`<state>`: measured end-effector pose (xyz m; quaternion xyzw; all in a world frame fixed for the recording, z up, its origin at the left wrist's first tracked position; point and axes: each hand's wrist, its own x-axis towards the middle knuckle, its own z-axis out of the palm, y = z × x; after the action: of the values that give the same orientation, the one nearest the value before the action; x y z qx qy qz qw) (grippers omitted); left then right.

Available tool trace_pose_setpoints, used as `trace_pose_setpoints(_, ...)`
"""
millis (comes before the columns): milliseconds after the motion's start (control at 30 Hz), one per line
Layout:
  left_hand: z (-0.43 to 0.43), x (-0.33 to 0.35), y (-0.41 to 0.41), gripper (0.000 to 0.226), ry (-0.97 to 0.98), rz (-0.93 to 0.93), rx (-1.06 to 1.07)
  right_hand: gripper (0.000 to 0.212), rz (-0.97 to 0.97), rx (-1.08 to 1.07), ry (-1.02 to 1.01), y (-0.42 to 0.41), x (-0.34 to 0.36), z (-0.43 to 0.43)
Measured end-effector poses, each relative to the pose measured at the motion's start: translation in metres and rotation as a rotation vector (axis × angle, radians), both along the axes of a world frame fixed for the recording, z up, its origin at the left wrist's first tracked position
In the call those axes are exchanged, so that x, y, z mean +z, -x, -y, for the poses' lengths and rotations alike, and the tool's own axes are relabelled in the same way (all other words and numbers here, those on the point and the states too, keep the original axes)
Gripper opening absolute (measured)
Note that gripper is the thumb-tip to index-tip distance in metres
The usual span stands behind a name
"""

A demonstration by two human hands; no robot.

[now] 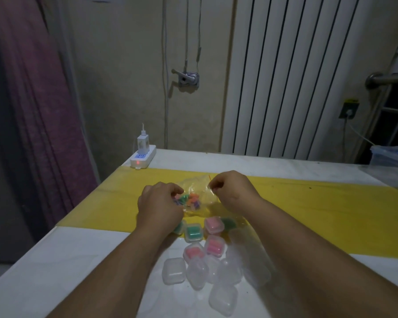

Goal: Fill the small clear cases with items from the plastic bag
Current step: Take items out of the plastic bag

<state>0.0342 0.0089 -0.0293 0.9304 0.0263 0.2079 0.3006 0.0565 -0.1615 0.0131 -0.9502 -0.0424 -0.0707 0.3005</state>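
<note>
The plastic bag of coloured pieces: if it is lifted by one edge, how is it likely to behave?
The plastic bag would probably sag; its thin clear film lies crumpled between the left hand and right hand. The coloured pieces would likely slide into one corner. It looks light, judging by how few pieces it holds.

you get no readable text, labels, brands or numbers here. the power strip (143, 156) shows only a red light, the charger (143, 141) plugged into it has a grey mark too blurred to read.
</note>
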Motion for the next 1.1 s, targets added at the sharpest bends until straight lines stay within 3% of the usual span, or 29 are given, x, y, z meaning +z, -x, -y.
trace_pose_setpoints(133, 0.0, -0.004, -0.003, 0.031, 0.065, 0.007, 0.022, 0.02, -0.037, 0.028, -0.018, -0.015, -0.002, -0.008)
trace_pose_setpoints(267, 0.001, -0.011, -0.006, 0.025, 0.072, 0.012, 0.052, 0.025, -0.12, 0.079, -0.21, -0.025, -0.003, -0.014)
trace_pose_setpoints(367, 0.001, -0.014, -0.008, 0.025, 0.096, 0.022, 0.037, 0.029, -0.152, 0.156, -0.214, -0.027, -0.006, -0.02)
trace_pose_setpoints(633, 0.0, -0.017, -0.009, 0.025, 0.105, 0.017, 0.064, 0.017, -0.135, 0.243, 0.123, -0.033, -0.013, -0.047)
trace_pose_setpoints(767, -0.001, -0.017, -0.01, 0.023, 0.101, 0.024, 0.066, 0.021, -0.193, 0.326, 0.352, -0.038, -0.016, -0.056)
trace_pose_setpoints(900, -0.001, -0.016, -0.01, 0.026, 0.097, 0.02, 0.075, 0.019, -0.149, 0.242, 0.421, -0.045, -0.027, -0.059)
trace_pose_setpoints(967, -0.001, -0.017, -0.009, 0.025, 0.102, 0.022, 0.077, 0.021, -0.142, 0.205, 0.363, -0.045, -0.03, -0.058)
trace_pose_setpoints(1100, -0.001, -0.017, -0.008, 0.021, 0.104, 0.018, 0.085, 0.004, -0.093, 0.165, 0.162, -0.042, -0.027, -0.051)
